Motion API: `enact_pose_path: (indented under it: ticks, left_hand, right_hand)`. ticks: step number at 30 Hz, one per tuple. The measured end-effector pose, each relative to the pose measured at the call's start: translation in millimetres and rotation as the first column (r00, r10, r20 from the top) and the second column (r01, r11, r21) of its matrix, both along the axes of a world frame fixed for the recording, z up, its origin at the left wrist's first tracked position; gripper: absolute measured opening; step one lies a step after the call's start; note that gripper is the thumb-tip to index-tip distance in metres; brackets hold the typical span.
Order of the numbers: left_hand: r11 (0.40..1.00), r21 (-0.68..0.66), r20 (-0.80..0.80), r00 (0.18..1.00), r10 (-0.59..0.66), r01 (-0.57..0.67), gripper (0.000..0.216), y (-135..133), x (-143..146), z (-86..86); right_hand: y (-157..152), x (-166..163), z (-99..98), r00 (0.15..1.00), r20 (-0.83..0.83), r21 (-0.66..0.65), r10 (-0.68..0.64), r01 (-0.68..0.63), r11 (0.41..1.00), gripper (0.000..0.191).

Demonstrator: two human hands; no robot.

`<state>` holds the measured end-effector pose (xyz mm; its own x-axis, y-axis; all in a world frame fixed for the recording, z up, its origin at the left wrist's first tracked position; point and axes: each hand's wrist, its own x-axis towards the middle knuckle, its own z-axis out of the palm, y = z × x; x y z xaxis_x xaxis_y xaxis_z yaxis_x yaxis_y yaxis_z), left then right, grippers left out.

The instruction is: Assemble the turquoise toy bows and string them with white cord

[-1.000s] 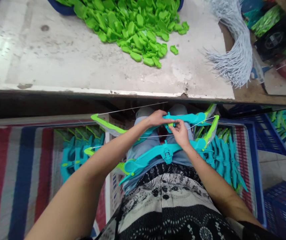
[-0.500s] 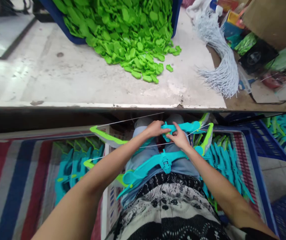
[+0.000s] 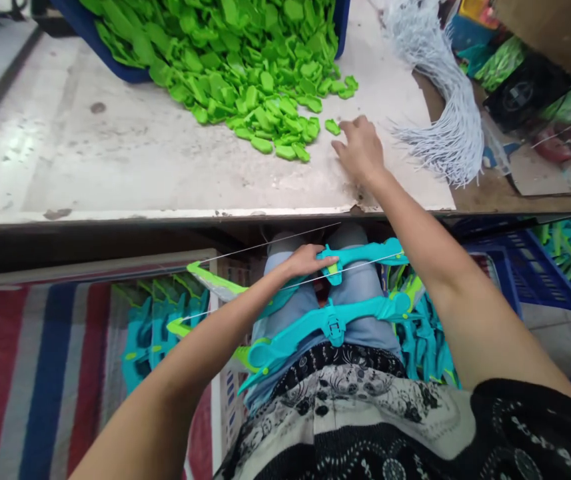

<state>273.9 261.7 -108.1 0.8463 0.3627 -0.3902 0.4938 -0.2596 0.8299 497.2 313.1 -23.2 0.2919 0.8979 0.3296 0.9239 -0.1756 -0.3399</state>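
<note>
My left hand (image 3: 306,260) grips a turquoise toy bow (image 3: 365,254) near its middle, with the thumb along the central block. This bow has a bright green tip at the left and a white string. A second toy bow (image 3: 290,328) lies across my lap, nearer to my body. Over the tabletop, my right hand (image 3: 364,150) has its fingers apart, just right of a single small green plastic piece (image 3: 332,127). Whether a fingertip touches that piece, I cannot tell. To its left spreads a heap of similar green pieces (image 3: 265,100).
The heap spills from a blue bin (image 3: 342,30) on the white table (image 3: 165,167). A bundle of white strings (image 3: 458,133) lies at the right. Crates with more bows flank my legs, and a blue crate (image 3: 555,273) stands at the far right.
My right hand has left the bow and moved up and forward onto the table, beside the lone green piece. My left hand still holds the bow. The view has shifted slightly.
</note>
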Motion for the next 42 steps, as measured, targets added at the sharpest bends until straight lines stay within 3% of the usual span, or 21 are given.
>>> enact_pose_path:
  ticks: [2, 4, 6, 8, 11, 14, 15, 17, 20, 23, 26, 29, 31, 33, 36, 39, 42]
  left_hand:
    - [1.0, 0.019, 0.011, 1.0, 0.002, -0.002, 0.044, 0.2, -1.8, 3.8]
    - [0.982, 0.116, 0.056, 0.988, 0.142, -0.147, 0.037, -3.4, -8.1, 14.0]
    - [0.901, 0.243, 0.157, 0.932, 0.328, -0.358, 0.031, -14.4, -20.5, 29.7]
    - [0.854, 0.282, 0.216, 0.896, 0.388, -0.438, 0.032, -33.6, -38.2, 44.9]
    - [0.953, 0.147, 0.104, 0.962, 0.252, -0.265, 0.035, -68.6, -66.1, 52.0]
    - [0.988, -0.008, -0.033, 0.987, 0.155, -0.155, 0.041, -91.0, -82.7, 36.6]
    - [0.989, -0.06, -0.059, 0.99, 0.129, -0.133, 0.042, -93.8, -84.5, 29.3]
    - [0.978, -0.197, -0.077, 0.996, 0.05, -0.064, 0.042, -94.0, -83.3, 16.8]
    - [0.941, -0.335, -0.07, 0.997, 0.016, -0.039, 0.039, -91.5, -76.5, 10.2]
    - [0.964, -0.194, -0.012, 0.983, 0.184, -0.183, 0.033, -97.3, -71.5, 19.6]
    - [0.959, -0.074, 0.139, 0.949, 0.281, -0.273, 0.029, -109.1, -68.5, 34.0]
    - [0.928, -0.293, 0.147, 0.948, 0.284, -0.232, 0.031, -117.6, -64.1, 40.9]
    - [0.862, -0.448, 0.112, 0.942, 0.316, -0.235, 0.031, -120.0, -61.0, 40.6]
    - [0.833, -0.497, 0.102, 0.937, 0.334, -0.242, 0.029, -120.7, -59.3, 39.0]
    - [0.875, -0.431, 0.126, 0.946, 0.299, -0.219, 0.027, -119.1, -60.8, 37.3]
    - [0.919, -0.256, 0.145, 0.928, 0.344, -0.301, 0.029, -112.4, -65.9, 34.0]
    - [0.929, -0.204, 0.06, 0.943, 0.327, -0.309, 0.033, -103.1, -70.7, 26.0]
  right_hand:
    - [34.7, 11.2, -9.9, 0.999, 0.024, -0.073, -0.028, 0.03, 0.997, 0.025]
    - [52.7, 11.6, -13.4, 0.999, -0.001, -0.103, -0.042, 0.042, 0.994, 0.021]
    - [56.0, 7.0, -8.0, 0.998, -0.023, -0.128, -0.066, 0.063, 0.99, 0.032]
    - [48.1, 3.0, 3.8, 0.992, -0.002, -0.17, -0.122, 0.12, 0.978, 0.037]
    - [15.0, -1.5, 21.5, 0.974, -0.073, -0.132, -0.213, 0.202, 0.97, 0.029]
    - [-53.2, -19.3, 24.5, 0.913, -0.383, -0.015, -0.141, 0.146, 0.989, 0.017]
    - [-83.6, -30.9, 21.5, 0.859, -0.503, -0.003, -0.093, 0.105, 0.994, 0.017]
    - [-149.7, -61.3, 10.6, 0.673, -0.737, -0.119, -0.059, -0.044, 0.992, 0.021]
    - [-238.1, -112.2, -12.0, 0.295, -0.923, -0.311, -0.248, -0.19, 0.931, 0.027]
    - [-286.4, -149.6, -31.0, 0.027, -0.9, -0.436, -0.436, -0.096, 0.895, 0.03]
    - [-296.8, -167.9, -36.6, -0.088, -0.899, -0.434, -0.429, 0.052, 0.9, 0.033]
    - [-292.6, -175.8, -32.1, -0.09, -0.922, -0.383, -0.377, 0.067, 0.921, 0.034]
    - [-290.5, -178.8, -28.7, -0.048, -0.934, -0.358, -0.355, 0.095, 0.929, 0.034]
    - [-290.9, -180.9, -27.6, 0.016, -0.941, -0.331, -0.337, 0.16, 0.93, 0.033]
    - [-295.6, -183.0, -32.7, 0.108, -0.936, -0.311, -0.336, 0.196, 0.93, 0.029]
    - [-303.4, -184.8, -45.8, 0.203, -0.908, -0.328, -0.366, 0.197, 0.924, 0.026]
    - [-310.8, -187.3, -60.8, 0.308, -0.862, -0.356, -0.402, 0.197, 0.914, 0.027]
